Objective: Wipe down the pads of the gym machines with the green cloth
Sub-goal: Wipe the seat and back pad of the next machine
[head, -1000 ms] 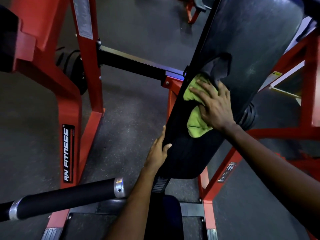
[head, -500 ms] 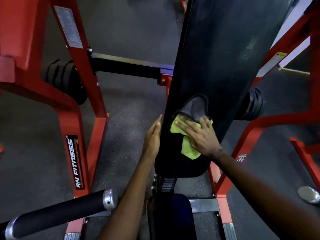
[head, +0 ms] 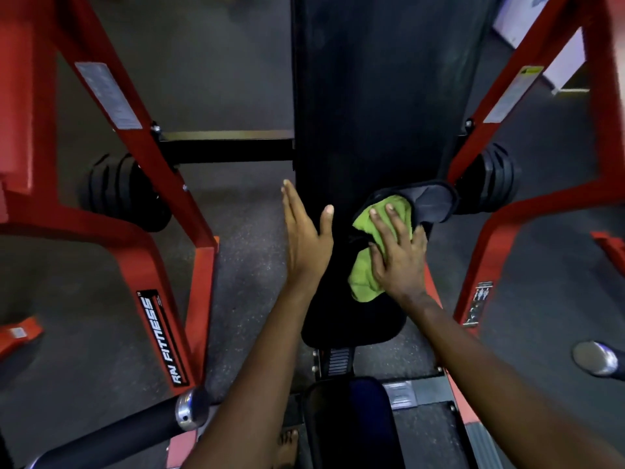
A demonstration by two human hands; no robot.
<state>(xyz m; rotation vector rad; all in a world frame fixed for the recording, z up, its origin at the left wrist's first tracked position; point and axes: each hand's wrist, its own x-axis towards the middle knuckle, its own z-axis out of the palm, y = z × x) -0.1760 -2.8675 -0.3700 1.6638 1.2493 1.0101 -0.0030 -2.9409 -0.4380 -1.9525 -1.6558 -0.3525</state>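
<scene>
Head view is looking down along a long black back pad (head: 375,96) that is running away from the person between two red frame posts. Right hand (head: 397,255) is lying palm-down with its fingers spread, pressing the green cloth (head: 363,275) flat against the lower part of the pad; the cloth is bunching out from under the palm on the thumb side and peeking out beyond the fingertips. Just past those fingertips, a dark grey flap (head: 427,201) of material is curling up off the pad, touching the far edge of the cloth. Left hand (head: 306,242) is standing on edge at the pad's left side, fingers straight and pressed together, thumb reaching onto the pad surface toward the right hand; it is holding nothing. Out to the left of the left hand, the red post (head: 159,211) is carrying an "RN FITNESS" label (head: 162,336), with black weight plates (head: 125,192) sitting behind it. More plates (head: 493,179) are sitting off to the right of the right hand, beside the other red post (head: 527,106). Nearer the person than both wrists, a black seat pad (head: 348,424) is sitting below the back pad, and a black bar with a chrome end (head: 128,431) is angling in under the left forearm.
</scene>
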